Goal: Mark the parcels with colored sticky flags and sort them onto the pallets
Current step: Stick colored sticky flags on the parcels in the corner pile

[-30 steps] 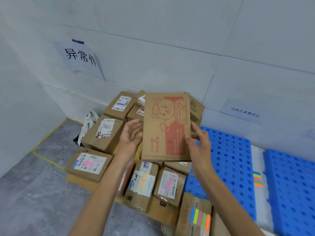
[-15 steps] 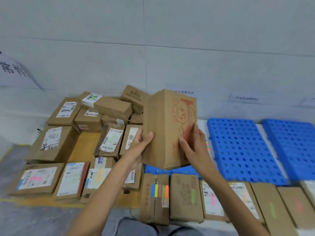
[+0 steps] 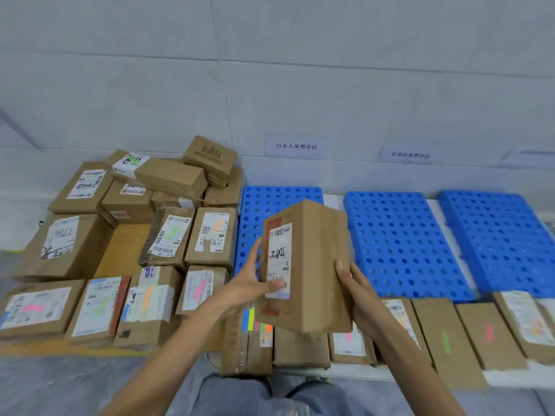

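I hold a brown cardboard parcel (image 3: pixel 315 265) upright in front of me, its white shipping label with handwritten digits facing me. My left hand (image 3: pixel 253 283) grips its left edge, thumb across the label's lower part. My right hand (image 3: pixel 357 292) holds the right side from behind. Below the parcel lies a strip of colored sticky flags (image 3: pixel 255 322) on a box. Three blue perforated pallets sit behind: the left pallet (image 3: pixel 270 199), the middle pallet (image 3: pixel 396 244) and the right pallet (image 3: pixel 495 241).
A pile of flagged parcels (image 3: pixel 126 244) covers a wooden pallet on the left. A row of flagged parcels (image 3: pixel 450 334) lies along the front of the blue pallets. Paper signs (image 3: pixel 295 146) hang on the white wall. My knees show at the bottom.
The view has swung right. I have turned the parcel around, so the printed cartoon side faces away and the label side faces me.
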A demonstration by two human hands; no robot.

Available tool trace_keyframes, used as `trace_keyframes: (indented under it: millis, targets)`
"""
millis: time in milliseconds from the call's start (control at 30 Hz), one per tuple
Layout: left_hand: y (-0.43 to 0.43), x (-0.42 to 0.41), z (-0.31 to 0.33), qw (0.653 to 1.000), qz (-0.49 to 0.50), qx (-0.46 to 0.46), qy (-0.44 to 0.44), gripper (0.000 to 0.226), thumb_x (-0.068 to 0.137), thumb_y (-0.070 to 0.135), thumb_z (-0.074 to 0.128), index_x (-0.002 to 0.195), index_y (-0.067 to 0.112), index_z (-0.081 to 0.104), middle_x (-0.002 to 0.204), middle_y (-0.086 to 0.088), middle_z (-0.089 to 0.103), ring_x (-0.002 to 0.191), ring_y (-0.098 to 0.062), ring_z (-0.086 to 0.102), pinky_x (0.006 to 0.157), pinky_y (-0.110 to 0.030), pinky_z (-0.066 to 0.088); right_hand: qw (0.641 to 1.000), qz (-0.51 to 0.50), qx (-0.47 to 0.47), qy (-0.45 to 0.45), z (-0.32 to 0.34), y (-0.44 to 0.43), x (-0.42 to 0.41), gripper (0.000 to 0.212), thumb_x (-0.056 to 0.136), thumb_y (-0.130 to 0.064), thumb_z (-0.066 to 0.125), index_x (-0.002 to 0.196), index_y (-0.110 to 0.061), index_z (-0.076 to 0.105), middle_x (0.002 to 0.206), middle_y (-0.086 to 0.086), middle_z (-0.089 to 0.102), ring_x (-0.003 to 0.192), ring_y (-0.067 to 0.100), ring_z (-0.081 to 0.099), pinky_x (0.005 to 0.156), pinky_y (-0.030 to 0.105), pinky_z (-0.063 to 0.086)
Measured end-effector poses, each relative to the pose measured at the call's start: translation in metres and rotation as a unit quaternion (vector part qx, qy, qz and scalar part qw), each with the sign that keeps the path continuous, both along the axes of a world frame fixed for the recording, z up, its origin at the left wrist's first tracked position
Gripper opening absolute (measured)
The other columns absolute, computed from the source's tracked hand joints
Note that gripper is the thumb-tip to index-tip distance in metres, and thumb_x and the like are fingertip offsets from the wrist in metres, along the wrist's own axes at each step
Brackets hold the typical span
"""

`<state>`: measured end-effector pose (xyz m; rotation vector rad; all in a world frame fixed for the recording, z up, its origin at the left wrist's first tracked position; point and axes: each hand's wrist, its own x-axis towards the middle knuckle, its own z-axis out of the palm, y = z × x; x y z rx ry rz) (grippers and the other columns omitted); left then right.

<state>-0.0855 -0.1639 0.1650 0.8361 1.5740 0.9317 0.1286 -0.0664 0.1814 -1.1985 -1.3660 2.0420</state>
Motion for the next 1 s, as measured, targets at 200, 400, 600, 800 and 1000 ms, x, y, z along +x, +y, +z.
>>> trace_keyframes:
  millis: [200, 400, 600, 800, 1000]
  targets:
    - [-0.012, 0.029, -0.028, 0.997, 0.059, -0.051, 0.005, 0.090, 0.082, 0.029, 0.070, 0.150, 0.029, 0.011, 0.148, 0.010, 0.027, 0.137, -0.013, 0.029, 0.105, -0.033, 0.037, 0.994, -0.011, 0.069, -0.087, -0.031, -0.010, 0.016, 0.056, 0.097, -0.026, 0.048, 0.145, -0.039, 0.023, 0.118, -0.011, 0.054, 0.096, -0.002, 0.058, 0.071, 0.018, 0.051]
    - [-0.028, 0.035, -0.054, 0.998, -0.018, -0.046, 0.047, 0.046, 0.096, 0.022, 0.051, 0.139, 0.028, 0.038, 0.141, 0.002, 0.043, 0.125, -0.010, 0.046, 0.090, -0.016, 0.046, 0.988, 0.051, 0.038, -0.142, -0.054, -0.010, 0.027, 0.080, 0.088, -0.033, 0.061, 0.149, -0.036, 0.008, 0.143, -0.007, 0.042, 0.113, 0.007, 0.055, 0.086, 0.024, 0.051]
    - [-0.041, 0.010, -0.105, 0.895, -0.156, -0.068, 0.412, 0.081, 0.085, 0.021, 0.066, 0.149, 0.018, 0.017, 0.155, -0.004, 0.018, 0.144, -0.020, 0.015, 0.115, -0.025, 0.016, 0.987, 0.042, 0.038, -0.148, -0.066, -0.017, 0.029, 0.073, 0.093, -0.019, 0.054, 0.149, -0.032, 0.010, 0.130, -0.012, 0.044, 0.093, -0.006, 0.054, 0.063, 0.011, 0.051]
    - [-0.028, -0.001, -0.142, 0.829, -0.219, -0.162, 0.489, 0.106, 0.075, 0.039, 0.073, 0.151, 0.015, 0.003, 0.156, -0.007, 0.010, 0.145, -0.026, 0.004, 0.120, -0.039, 0.003, 0.985, 0.044, 0.037, -0.164, -0.072, -0.009, 0.031, 0.073, 0.093, -0.022, 0.055, 0.149, -0.033, 0.010, 0.134, -0.005, 0.047, 0.098, -0.001, 0.057, 0.061, 0.011, 0.052]
    - [-0.019, -0.020, -0.150, 0.877, -0.143, -0.105, 0.446, 0.075, 0.070, 0.034, 0.078, 0.136, 0.022, 0.043, 0.132, 0.000, 0.047, 0.127, -0.018, 0.038, 0.107, -0.031, 0.030, 0.983, 0.036, 0.033, -0.176, -0.081, -0.009, 0.035, 0.071, 0.089, -0.027, 0.060, 0.146, -0.035, 0.019, 0.131, 0.000, 0.052, 0.107, 0.011, 0.060, 0.069, 0.019, 0.056]
